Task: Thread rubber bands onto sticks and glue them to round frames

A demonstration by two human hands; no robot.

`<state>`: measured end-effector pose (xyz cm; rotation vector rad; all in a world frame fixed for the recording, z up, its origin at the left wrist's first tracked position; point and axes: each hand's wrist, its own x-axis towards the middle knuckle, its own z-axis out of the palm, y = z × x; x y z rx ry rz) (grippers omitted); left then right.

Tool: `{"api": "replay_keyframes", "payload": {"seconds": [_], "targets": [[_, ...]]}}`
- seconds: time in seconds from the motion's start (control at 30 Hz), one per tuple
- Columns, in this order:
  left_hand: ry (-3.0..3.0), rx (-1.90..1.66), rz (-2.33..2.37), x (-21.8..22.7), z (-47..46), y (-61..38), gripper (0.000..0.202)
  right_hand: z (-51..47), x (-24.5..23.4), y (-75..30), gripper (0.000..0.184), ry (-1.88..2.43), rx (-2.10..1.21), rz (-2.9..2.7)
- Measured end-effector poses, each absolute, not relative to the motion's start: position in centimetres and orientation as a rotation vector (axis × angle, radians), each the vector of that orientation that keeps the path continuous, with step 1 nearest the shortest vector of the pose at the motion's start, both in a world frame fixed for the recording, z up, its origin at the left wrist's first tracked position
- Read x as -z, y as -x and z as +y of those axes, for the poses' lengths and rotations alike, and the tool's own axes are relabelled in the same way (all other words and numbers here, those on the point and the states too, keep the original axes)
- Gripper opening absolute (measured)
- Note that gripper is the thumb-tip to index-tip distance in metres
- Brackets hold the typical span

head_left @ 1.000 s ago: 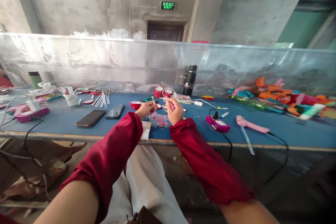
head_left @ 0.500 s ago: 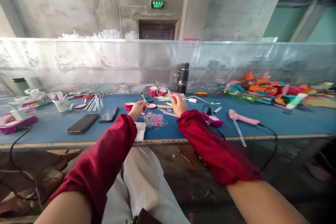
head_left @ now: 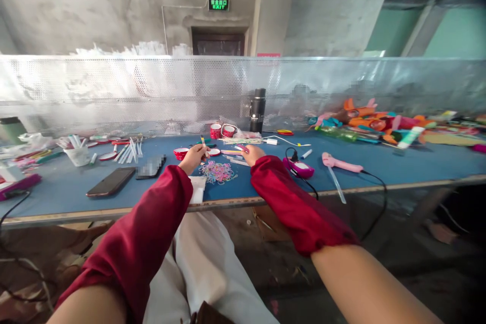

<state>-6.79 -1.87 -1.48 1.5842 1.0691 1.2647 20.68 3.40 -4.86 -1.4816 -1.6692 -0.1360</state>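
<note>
My left hand [head_left: 193, 158] is closed on a thin pencil-like stick [head_left: 203, 141] with a yellow and dark upper end, held upright above the table. My right hand [head_left: 253, 155] is closed at its fingertips round a small pink pen-like piece [head_left: 240, 148]; its far end is hard to make out. Between and below the hands lies a loose pile of small coloured rubber bands [head_left: 218, 172]. Close to my left hand are a red patterned cup [head_left: 180, 154] and white paper [head_left: 198, 191]. Several slim sticks [head_left: 237, 161] lie beside my right hand.
Two phones [head_left: 111, 181] and a white cup of sticks [head_left: 77, 155] lie left. A black flask [head_left: 257, 110] stands behind. On the right are a purple device [head_left: 302, 169], a pink corded tool [head_left: 343, 163] and a colourful heap [head_left: 375, 122]. A perforated metal screen [head_left: 170, 81] borders the back.
My right hand has lowered slightly, and the pink piece now points left instead of up. My left hand still holds the stick. The whole view has shifted a little.
</note>
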Motion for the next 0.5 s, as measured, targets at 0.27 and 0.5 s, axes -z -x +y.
{"api": "replay_keyframes", "payload": {"seconds": [0.27,0.5], "targets": [[-1.543,-1.201,1.023,1.4,-2.4,6.4,0.010,4.4,4.1,-20.1,0.048,1.754,-0.031,-1.756],[-1.350,-1.248,0.933,1.5,-1.8,6.2,0.002,3.4,2.9,-19.2,0.036,1.653,-0.054,-1.708]]}}
